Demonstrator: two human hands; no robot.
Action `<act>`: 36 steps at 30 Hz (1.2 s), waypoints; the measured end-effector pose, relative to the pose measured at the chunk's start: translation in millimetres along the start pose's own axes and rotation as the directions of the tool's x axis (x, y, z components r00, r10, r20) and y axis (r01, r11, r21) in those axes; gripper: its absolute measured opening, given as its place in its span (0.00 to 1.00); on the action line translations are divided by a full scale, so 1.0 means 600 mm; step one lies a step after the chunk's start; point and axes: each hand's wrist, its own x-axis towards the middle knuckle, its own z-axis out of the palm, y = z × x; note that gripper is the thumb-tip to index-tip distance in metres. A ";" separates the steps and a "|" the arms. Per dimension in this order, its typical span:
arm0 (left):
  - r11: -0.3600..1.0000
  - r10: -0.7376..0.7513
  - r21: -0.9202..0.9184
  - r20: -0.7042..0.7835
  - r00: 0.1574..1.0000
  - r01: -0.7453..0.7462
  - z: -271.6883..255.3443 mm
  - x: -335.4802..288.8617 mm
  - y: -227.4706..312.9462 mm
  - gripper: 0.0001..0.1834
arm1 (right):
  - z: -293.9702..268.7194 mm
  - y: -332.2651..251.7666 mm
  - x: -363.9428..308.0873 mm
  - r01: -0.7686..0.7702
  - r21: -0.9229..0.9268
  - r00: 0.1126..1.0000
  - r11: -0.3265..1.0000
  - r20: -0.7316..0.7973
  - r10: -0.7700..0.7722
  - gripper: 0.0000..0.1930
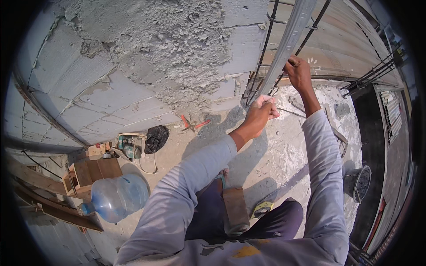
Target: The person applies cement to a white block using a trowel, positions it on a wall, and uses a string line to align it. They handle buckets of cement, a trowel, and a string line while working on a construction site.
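A light-grey metal channel [289, 42] rises along the wall's end, with dark rebar rods [269, 35] on both sides of it. My left hand [262, 116] is closed at the lower part of the channel, its fingers curled together. Whatever they pinch is too small or hidden to name. Higher up and to the right, my right hand [298, 73] is closed beside a rebar rod, fingertips partly hidden behind the channel and rod. I cannot make out what it grips.
Rough mortar [177, 48] covers part of the grey block wall [106, 95]. Red-handled pliers [194, 124], a black plastic bag [156, 138], a teal power tool [129, 146], a large water jug [120, 197] and a wooden box [95, 172] lie left. A bucket [361, 184] stands right; a handsaw [262, 209] lies near my legs.
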 end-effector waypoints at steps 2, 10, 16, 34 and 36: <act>0.999 -0.015 0.032 0.056 0.998 0.013 0.014 -0.004 -0.005 0.13 | -0.020 0.024 0.010 -0.108 0.027 0.993 0.994 0.060 0.106 0.11; 0.979 -0.011 0.202 0.006 1.000 0.010 0.001 -0.049 0.002 0.13 | -0.017 -0.047 0.000 0.426 -0.332 0.902 0.841 0.234 -0.364 0.06; 0.947 -0.011 0.320 -0.016 1.000 0.015 0.003 -0.066 0.002 0.14 | -0.023 -0.041 0.042 0.479 -0.405 0.841 0.779 0.467 -0.275 0.07; 0.882 -0.066 0.470 0.046 0.997 0.037 0.015 -0.083 0.002 0.15 | -0.021 -0.011 0.089 0.568 -0.363 0.743 0.738 0.611 -0.272 0.06; 0.883 -0.058 0.469 0.054 0.997 0.026 -0.002 -0.094 0.010 0.15 | -0.006 -0.039 0.092 0.549 -0.287 0.703 0.785 0.667 -0.248 0.06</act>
